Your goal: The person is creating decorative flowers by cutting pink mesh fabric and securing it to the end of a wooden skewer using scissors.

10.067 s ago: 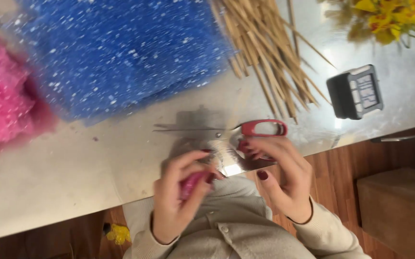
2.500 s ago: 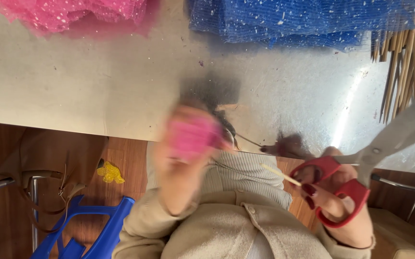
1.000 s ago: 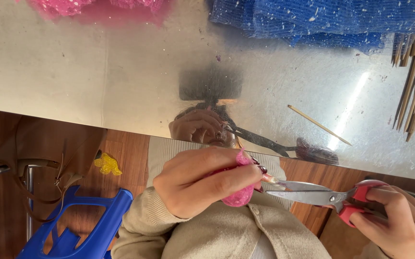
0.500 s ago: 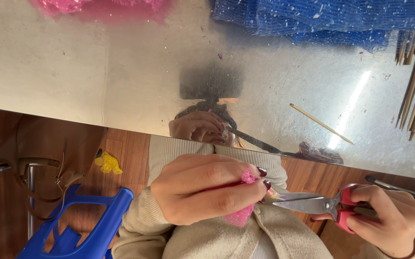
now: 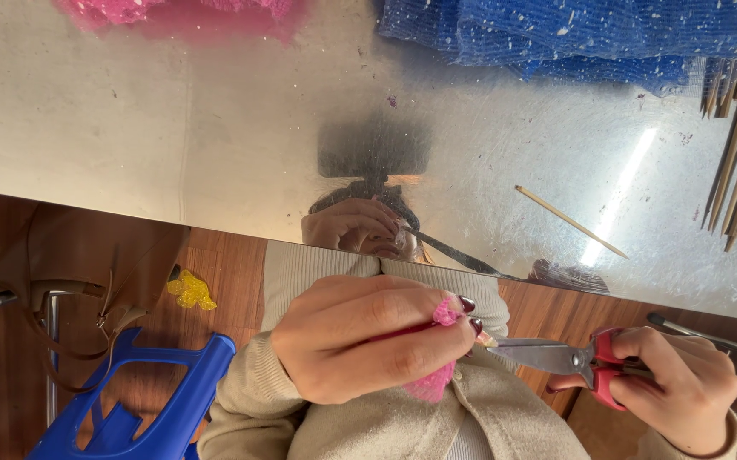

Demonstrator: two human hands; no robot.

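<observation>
The left hand is clenched around a pink piece, low in front of the body, below the bench edge. The scissors lie level, tips pointing left, right at the left fingertips. The right hand grips their red handles. Most of the pink piece is hidden in the fist; I cannot tell whether the blades touch it.
</observation>
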